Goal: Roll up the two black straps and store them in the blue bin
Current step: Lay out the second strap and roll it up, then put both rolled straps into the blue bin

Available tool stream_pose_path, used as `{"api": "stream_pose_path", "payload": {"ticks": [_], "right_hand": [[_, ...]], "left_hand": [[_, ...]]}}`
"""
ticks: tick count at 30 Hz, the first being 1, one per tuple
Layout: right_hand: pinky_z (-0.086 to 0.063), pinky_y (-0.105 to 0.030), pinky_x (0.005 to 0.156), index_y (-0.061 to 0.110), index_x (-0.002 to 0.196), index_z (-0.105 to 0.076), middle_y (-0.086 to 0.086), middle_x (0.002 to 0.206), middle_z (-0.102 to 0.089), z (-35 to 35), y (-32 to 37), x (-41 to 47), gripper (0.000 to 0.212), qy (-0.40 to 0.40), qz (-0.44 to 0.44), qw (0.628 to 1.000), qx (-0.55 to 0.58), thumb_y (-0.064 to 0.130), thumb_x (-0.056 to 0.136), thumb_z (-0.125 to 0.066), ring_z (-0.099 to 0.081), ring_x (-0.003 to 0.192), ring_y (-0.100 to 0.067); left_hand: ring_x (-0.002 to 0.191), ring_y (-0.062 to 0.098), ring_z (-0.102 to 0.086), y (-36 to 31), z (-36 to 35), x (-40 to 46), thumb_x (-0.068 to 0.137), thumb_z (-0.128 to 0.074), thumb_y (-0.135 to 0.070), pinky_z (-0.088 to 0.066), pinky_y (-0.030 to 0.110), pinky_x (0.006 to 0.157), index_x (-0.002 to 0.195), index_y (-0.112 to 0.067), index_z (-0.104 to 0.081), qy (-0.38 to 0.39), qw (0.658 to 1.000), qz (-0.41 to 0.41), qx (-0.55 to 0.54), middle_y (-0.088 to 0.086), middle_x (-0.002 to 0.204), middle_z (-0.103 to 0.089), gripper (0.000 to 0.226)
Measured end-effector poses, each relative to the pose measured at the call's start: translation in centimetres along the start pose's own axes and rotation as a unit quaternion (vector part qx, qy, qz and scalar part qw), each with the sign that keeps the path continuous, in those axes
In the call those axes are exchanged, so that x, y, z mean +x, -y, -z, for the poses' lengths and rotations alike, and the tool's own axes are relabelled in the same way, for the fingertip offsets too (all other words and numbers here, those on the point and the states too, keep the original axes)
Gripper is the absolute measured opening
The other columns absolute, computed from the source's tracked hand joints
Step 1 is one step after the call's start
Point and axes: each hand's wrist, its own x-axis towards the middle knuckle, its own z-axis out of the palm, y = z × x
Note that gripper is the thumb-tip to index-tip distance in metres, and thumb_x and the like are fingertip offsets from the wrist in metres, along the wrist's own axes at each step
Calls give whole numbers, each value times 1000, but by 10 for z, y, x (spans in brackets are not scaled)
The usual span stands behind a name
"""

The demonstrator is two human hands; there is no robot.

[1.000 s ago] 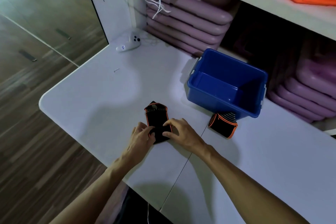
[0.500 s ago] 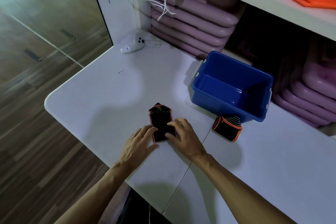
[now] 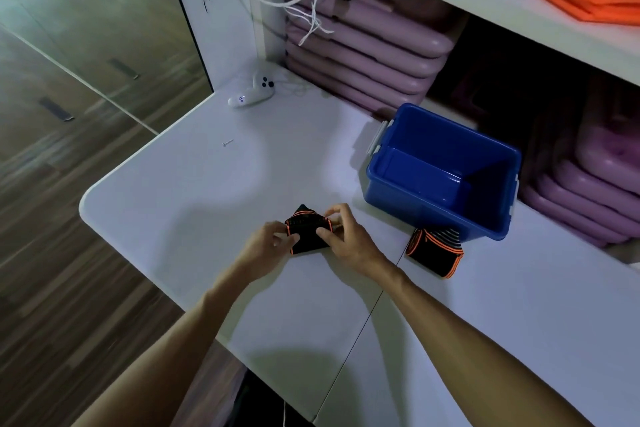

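Observation:
A black strap with orange edging (image 3: 307, 231) lies on the white table (image 3: 194, 184), partly rolled. My left hand (image 3: 266, 244) grips its left side and my right hand (image 3: 343, 236) grips its right side, fingers curled over the top edge. A second black strap (image 3: 434, 250), rolled up, rests on the table just in front of the blue bin (image 3: 415, 194). The bin stands open to the right of my hands and nothing shows inside it.
A white controller (image 3: 251, 94) and a small screw (image 3: 228, 142) lie at the back left of the table. Stacked purple mats (image 3: 363, 45) fill the shelf behind the bin. White cords (image 3: 311, 3) hang above. The table's rounded edge is at left.
Both hands went from pressing flat on the strap to gripping its sides. The strap now looks shorter and thicker. The view shifted slightly.

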Motion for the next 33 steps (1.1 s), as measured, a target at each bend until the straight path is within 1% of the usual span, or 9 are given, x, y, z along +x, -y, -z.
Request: {"api": "stream_pose_path", "payload": {"ticks": [3, 6, 11, 15, 19, 21, 25, 29, 33], "right_hand": [[-46, -17, 84, 26, 144, -27, 3, 123, -55, 1, 0, -1, 65, -13, -48, 995, 85, 33, 93, -65, -57, 107, -11], [-46, -26, 96, 23, 154, -19, 4, 134, -49, 1, -4, -9, 84, -2, -71, 994, 82, 35, 88, -70, -54, 115, -12], [-45, -8, 77, 18, 124, -57, 1, 117, -54, -5, -7, -34, 45, -71, -48, 993, 78, 16, 83, -74, -58, 99, -5], [-46, -12, 86, 30, 121, -53, 12, 118, -54, -3, -16, -50, 38, -133, -22, 990, 46, 16, 87, -65, -55, 108, -1], [-35, -23, 111, 33, 143, -35, 10, 146, -45, 3, -32, -57, 61, -182, -51, 982, -22, 21, 90, -63, -39, 135, -2], [-36, -27, 111, 31, 147, -31, 9, 145, -45, 5, -37, -60, 68, -192, -65, 978, -50, 23, 88, -66, -39, 135, -4], [-38, -27, 106, 26, 140, -41, 7, 135, -49, 8, -28, -61, 53, -227, -76, 969, -63, 19, 91, -61, -41, 126, -4], [-31, -25, 113, 21, 140, -41, 11, 143, -39, 16, -6, -75, 46, -250, -46, 963, -84, 17, 96, -56, -30, 134, 2], [-36, -14, 107, 22, 128, -50, 6, 143, -45, 51, 28, -81, 41, -344, 34, 931, -121, 12, 92, -66, -32, 133, 2]], "left_hand": [[78, 18, -58, -4, 6, 7, 87, -66, -10, -46, 22, 58, 119, -14, -43, 36, 988, 43, -142, 8, 103, -59, 40], [85, 20, -60, -1, 11, 10, 79, -73, -13, -49, 27, 68, 130, -18, -44, 63, 991, -5, -115, 5, 106, -58, 58], [97, 12, -60, -7, 4, 15, 71, -61, -13, -58, 31, 74, 105, -32, -61, 73, 979, -186, 31, -4, 107, -57, 40], [101, 12, -59, -19, -13, 25, 76, -60, -1, -59, 30, 76, 105, -19, -61, 95, 952, -287, 49, -2, 107, -54, 35], [96, 22, -59, -31, -37, 38, 79, -62, -3, -54, 40, 78, 107, -18, -55, 95, 920, -361, 115, -2, 110, -54, 32], [98, 22, -59, -35, -44, 42, 81, -60, 0, -53, 40, 80, 110, -17, -55, 106, 907, -389, 122, -1, 114, -56, 34], [108, 20, -58, -53, -34, 49, 83, -64, -10, -54, 39, 80, 117, -20, -54, 121, 882, -423, 167, -6, 121, -56, 37], [112, 29, -55, -89, -9, 68, 86, -65, -19, -47, 39, 95, 111, -5, -64, 54, 836, -525, 148, 10, 119, -60, 29], [129, 28, -42, -152, -9, 119, 98, -40, -25, -34, 38, 109, 129, -8, -54, -22, 863, -482, 150, 14, 136, -49, 37]]}}
